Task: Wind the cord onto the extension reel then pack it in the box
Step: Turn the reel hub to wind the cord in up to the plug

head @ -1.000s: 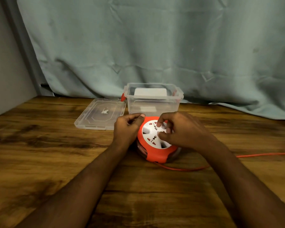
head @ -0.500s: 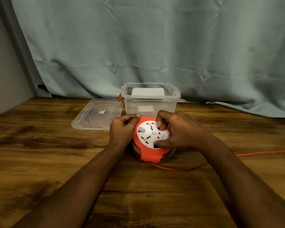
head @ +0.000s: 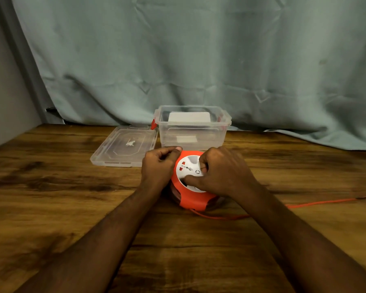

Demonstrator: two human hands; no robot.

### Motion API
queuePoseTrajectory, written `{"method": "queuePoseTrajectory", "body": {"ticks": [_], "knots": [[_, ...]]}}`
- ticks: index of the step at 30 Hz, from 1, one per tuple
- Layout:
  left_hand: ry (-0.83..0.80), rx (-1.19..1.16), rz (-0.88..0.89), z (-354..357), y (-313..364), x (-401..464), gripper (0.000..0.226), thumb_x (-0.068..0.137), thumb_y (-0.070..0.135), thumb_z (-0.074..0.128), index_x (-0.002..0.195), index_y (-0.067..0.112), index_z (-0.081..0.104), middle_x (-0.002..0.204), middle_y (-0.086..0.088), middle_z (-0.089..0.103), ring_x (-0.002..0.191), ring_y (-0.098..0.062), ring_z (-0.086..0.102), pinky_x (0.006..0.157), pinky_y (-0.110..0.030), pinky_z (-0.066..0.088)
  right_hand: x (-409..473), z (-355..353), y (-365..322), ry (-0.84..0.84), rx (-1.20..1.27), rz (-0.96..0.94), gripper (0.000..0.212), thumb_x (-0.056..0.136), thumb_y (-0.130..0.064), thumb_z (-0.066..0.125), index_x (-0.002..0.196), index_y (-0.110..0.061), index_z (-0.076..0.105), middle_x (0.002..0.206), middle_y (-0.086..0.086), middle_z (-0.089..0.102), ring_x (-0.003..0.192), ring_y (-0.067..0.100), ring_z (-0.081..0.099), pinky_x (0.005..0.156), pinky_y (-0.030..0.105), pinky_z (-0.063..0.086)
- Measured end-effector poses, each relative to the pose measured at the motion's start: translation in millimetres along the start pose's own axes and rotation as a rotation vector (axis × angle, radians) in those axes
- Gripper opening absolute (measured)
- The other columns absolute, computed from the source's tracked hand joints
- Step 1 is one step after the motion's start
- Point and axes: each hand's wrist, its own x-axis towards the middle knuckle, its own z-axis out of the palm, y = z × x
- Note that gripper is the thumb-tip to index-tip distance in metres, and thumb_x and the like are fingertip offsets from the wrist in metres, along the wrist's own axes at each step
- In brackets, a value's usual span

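An orange extension reel (head: 191,199) with a white socket face lies flat on the wooden table (head: 51,197), just in front of the clear box (head: 192,127). My left hand (head: 157,168) grips the reel's left rim with curled fingers. My right hand (head: 222,171) lies over the white face, its thumb and fingers curled into the face's recesses. The orange cord (head: 304,203) leaves the reel's near side and trails right across the table to the frame's edge.
The box stands open with red latches; something white shows through its back wall. Its clear lid (head: 125,148) lies flat to the box's left. A grey-green curtain (head: 199,60) hangs behind the table. A wall closes the left side.
The white face has turned under my right hand, whose thumb has swung to the face's near side. My left hand stayed on the rim. The reel kept its place on the table.
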Motion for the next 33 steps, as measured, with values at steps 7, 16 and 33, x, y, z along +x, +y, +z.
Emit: {"method": "queuePoseTrajectory", "body": {"ticks": [7,16,33], "knots": [[-0.009,-0.043,0.004,-0.7,0.5,1.2,0.022,0.096,0.020,0.069,0.112,0.008,0.078,0.100,-0.007,0.080,0.089,-0.021,0.078,0.078,-0.036,0.065,1.4,-1.6,2.8,0.001,0.035,-0.062,0.046,0.069,-0.070,0.064,0.062,-0.026,0.052,0.067,-0.016,0.059,0.068,0.007,0.055,0.054,0.021,0.034],[-0.186,-0.027,-0.053,-6.8,2.5,7.7,0.012,0.095,0.016,0.070,0.101,0.015,0.081,0.092,-0.004,0.082,0.077,-0.013,0.077,0.068,-0.026,0.062,2.7,-36.7,29.5,-0.300,0.022,-0.134,0.058,0.078,-0.061,0.070,0.132,-0.045,0.059,0.085,-0.025,0.050,0.076,-0.001,0.049,0.058,0.017,0.030],[-0.386,-0.077,-0.217,-15.0,14.4,3.5,0.022,0.092,0.025,0.072,0.109,0.012,0.080,0.095,-0.010,0.081,0.084,-0.025,0.078,0.069,-0.031,0.062,-2.6,-40.5,22.0,-0.371,-0.028,-0.245,0.078,0.064,-0.077,0.066,0.132,-0.038,0.063,0.113,-0.019,0.067,0.076,-0.006,0.050,0.062,0.016,0.034]]}}
